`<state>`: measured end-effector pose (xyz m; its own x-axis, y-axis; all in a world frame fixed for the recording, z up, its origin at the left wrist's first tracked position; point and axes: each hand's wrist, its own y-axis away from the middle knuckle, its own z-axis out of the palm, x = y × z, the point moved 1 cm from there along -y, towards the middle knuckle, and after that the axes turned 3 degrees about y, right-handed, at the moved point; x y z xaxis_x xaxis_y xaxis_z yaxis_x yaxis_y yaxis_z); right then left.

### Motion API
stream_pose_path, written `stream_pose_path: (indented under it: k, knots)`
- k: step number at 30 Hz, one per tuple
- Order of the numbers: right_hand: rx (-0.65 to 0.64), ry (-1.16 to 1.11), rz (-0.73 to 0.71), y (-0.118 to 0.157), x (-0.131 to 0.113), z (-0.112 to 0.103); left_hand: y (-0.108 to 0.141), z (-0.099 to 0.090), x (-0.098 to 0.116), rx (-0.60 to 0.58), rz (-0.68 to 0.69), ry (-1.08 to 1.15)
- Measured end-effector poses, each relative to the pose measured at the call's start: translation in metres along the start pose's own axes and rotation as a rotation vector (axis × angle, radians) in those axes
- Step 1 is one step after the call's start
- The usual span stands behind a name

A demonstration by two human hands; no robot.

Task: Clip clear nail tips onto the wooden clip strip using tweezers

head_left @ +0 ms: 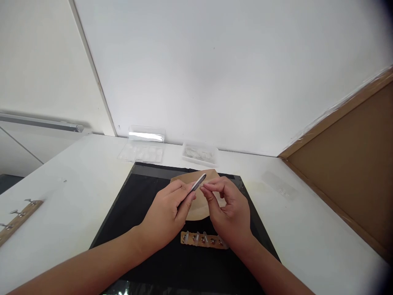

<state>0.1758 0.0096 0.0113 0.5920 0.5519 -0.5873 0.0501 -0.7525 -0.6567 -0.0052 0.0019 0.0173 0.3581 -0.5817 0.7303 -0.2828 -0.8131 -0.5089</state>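
Note:
My left hand (172,205) is closed around a nail file (199,182), a slim dark strip with a pale edge, angled up to the right. Close to the file's tip, my right hand (230,207) pinches thumb and forefinger together; whatever is between them is too small to make out. Under both hands lies a sheet of brown paper (196,213). Nearer to me, a wooden strip (199,241) carries several round metal pieces, and clear nail tips (205,237) stand on some of them. My right hand partly covers its right end.
A black mat (147,254) lies on the white table (92,196). At the back stand an open clear case (144,149) and a shallow box (199,153) of translucent pieces. Another wooden strip (21,217) with metal stands is at left, a clear plastic piece (279,184) at right.

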Motion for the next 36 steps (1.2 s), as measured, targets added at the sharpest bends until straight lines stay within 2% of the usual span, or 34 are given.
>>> stream_pose_path:
  k: [7,10,14,17,20,24,27,32,36]
  knots:
    - [0.006,0.104,-0.173,-0.001,-0.005,0.001,-0.001,-0.001,0.007,-0.008,-0.032,0.035]
    - [0.060,0.173,-0.182,-0.003,-0.007,-0.001,0.000,0.000,0.005,-0.016,-0.025,0.027]
    - [-0.009,0.171,-0.212,-0.004,-0.007,-0.003,0.001,0.001,0.003,-0.016,0.019,0.002]
    - [0.024,0.223,-0.225,-0.005,-0.007,-0.004,0.002,0.002,0.002,-0.017,0.027,-0.002]
    - [-0.009,0.234,-0.240,-0.005,-0.007,-0.003,0.002,0.001,0.003,-0.023,0.026,-0.005]
    - [0.018,0.255,-0.211,-0.006,-0.007,-0.004,0.002,0.000,0.004,-0.033,0.032,-0.005]
    - [-0.038,0.227,-0.213,-0.006,-0.007,-0.004,0.002,0.001,0.003,-0.031,0.032,-0.012]
    - [-0.003,0.158,-0.111,-0.009,-0.003,-0.006,0.002,0.000,0.002,-0.018,0.038,-0.063]
    - [-0.038,-0.096,0.155,-0.011,0.004,-0.009,-0.003,-0.006,-0.010,0.037,0.078,-0.210]
